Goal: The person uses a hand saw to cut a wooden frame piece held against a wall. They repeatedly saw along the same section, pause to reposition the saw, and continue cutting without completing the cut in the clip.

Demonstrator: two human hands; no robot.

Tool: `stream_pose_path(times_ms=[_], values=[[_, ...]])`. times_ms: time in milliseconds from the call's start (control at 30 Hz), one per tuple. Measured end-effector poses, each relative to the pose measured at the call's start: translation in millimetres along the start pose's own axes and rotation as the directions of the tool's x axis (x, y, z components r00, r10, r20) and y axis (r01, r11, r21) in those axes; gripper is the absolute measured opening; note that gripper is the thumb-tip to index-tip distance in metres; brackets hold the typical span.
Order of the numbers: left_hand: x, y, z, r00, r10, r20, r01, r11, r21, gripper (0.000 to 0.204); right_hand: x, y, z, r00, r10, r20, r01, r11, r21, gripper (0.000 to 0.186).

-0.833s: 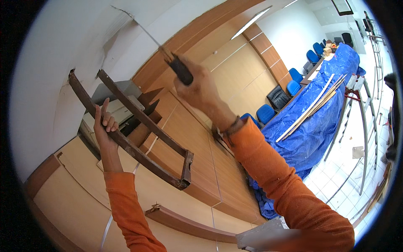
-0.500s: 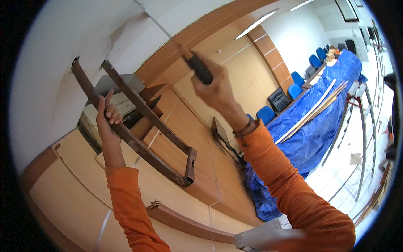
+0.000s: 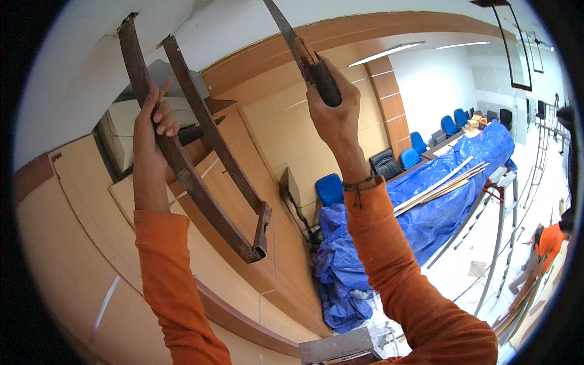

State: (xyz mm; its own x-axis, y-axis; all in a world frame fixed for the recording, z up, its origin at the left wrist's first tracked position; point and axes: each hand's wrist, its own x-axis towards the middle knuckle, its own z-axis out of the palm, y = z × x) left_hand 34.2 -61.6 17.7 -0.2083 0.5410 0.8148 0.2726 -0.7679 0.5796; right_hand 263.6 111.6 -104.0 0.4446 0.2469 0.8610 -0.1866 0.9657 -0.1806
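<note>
**A:** Ok so where's that brown metal frame sitting, and what's the left hand doing with it?

**B:** The frame's hanging from the white surface. Its two long bars are poking out of ragged holes up there, and a short crosspiece is linking them at the low end. The left hand is clamping round the left bar, most fingers curling over it, index finger sticking up.

**A:** And the right hand?

**B:** That one's gripping a saw by its dark handle, up and to the right of the frame. The blade's slanting up and left and running out of view, so I can't tell if its tip is touching anything. Both hands are busy but sitting well apart, each on its own thing.

**A:** What else is going on around the frame?

**B:** Wood panelling is spreading out behind it. Off to its right, a blue tarp is draping over something long, with wooden strips lying on top. Blue chairs are also standing right of the frame. Way further right of it, a ladder is standing, and a co-worker in orange is showing near the edge.
</note>
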Motion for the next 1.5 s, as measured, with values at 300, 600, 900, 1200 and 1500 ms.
stream_pose_path(times_ms=[300, 600, 900, 1200, 1500], values=[[2, -4, -6, 1.000, 0.027, 0.013, -0.026, 0.998, -0.065, 0.062, 21, -22, 14, 0.997, -0.078, 0.025, 0.079, 0.995, -0.062, 0.034], [5, -11, -11, 0.995, 0.087, 0.051, -0.082, 0.993, -0.091, 0.067, -31, 1, 5, 0.999, 0.015, -0.047, -0.016, 1.000, -0.025, 0.036], [24, -23, -27, 0.899, 0.216, 0.381, -0.050, 0.915, -0.400, 0.057, 30, 15, 39, 0.999, -0.038, 0.024, 0.040, 0.996, -0.077, 0.041], [39, -36, -39, 0.844, 0.306, 0.442, -0.070, 0.878, -0.474, 0.047, -32, 25, 18, 0.997, 0.019, -0.077, -0.020, 1.000, -0.018, 0.035], [74, -41, -77, 0.793, 0.287, 0.537, -0.155, 0.948, -0.278, 0.048, 25, 26, 30, 0.999, -0.019, 0.043, 0.018, 1.000, 0.014, 0.039]])
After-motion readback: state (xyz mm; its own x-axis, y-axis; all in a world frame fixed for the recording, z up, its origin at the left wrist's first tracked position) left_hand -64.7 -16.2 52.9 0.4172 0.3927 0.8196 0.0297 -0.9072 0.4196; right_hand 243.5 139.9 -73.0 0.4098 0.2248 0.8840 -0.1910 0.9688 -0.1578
